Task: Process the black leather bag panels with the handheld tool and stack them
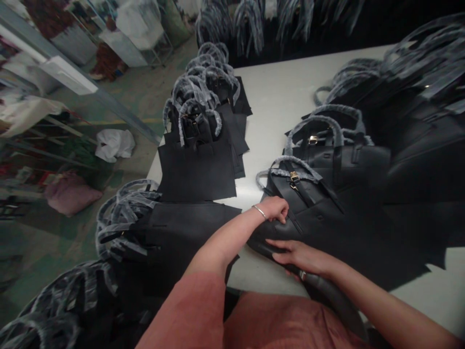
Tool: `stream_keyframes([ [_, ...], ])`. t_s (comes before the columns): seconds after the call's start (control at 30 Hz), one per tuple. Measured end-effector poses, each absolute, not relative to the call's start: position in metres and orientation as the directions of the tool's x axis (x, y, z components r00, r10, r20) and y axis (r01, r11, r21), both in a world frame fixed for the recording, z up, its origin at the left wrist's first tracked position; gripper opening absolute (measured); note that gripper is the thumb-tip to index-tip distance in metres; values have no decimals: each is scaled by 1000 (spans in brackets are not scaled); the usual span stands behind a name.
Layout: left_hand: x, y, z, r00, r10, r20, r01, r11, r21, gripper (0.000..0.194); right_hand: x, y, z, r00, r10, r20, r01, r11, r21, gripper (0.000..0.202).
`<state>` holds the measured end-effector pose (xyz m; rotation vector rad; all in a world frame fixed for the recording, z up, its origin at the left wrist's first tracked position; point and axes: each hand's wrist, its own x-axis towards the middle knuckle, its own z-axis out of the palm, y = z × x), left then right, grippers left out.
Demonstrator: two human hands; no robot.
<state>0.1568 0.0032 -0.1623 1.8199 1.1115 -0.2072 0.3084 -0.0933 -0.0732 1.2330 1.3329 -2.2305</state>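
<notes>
A black leather bag panel [337, 232] lies in front of me, with plastic-wrapped handles [301, 162] and a gold buckle [294, 177] at its top. My left hand [276, 209], a bracelet on its wrist, is closed at the panel's left side, below the buckle; what its curled fingers pinch is hidden. Lower down, my right hand [303, 257] grips the near edge of the black leather, some fingers on top and others underneath. From beneath this hand, a curved dark leather section [337, 295] bends toward my body.
Overlapping stacks of black bag panels [198, 169] with wrapped handles run along the left of the white table [283, 92]. More panels [421, 160] are piled at right. Beyond the table's left edge stand a metal post [119, 109] and a white sack [114, 144] on the floor.
</notes>
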Motion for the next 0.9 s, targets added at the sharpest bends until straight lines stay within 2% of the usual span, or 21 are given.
stream_keyframes([
  [0.23,155,4,-161,549,603,-578,775,-111,622,18,367,-113,-71,-541,192,-819,612,-579,-539,67],
  [0.33,158,1,-153,480,601,-639,814,-34,580,18,367,-119,-68,-582,237,-778,629,-474,-615,65],
  [0.37,159,0,-150,468,602,-647,823,-31,567,17,361,-119,-67,-625,250,-739,641,-375,-669,63],
  [0.6,164,1,-146,502,600,-623,842,-175,510,12,355,-118,-53,-610,394,-688,636,-274,-721,60],
  [0.67,165,-1,-142,481,623,-617,861,-205,465,12,383,-130,-41,-601,434,-672,598,-313,-738,59],
  [0.73,169,-7,-136,446,670,-594,886,-238,398,11,421,-147,-31,-559,503,-659,488,-443,-752,60],
  [0.8,181,-16,-129,412,730,-546,907,-269,325,7,463,-166,-26,-421,614,-668,306,-597,-741,63],
  [0.87,205,-32,-124,404,776,-484,912,-297,284,3,501,-186,-27,-224,652,-725,162,-708,-687,64],
  [0.9,221,-41,-123,427,791,-437,900,-325,292,8,518,-195,-29,-123,665,-737,85,-733,-675,65],
])
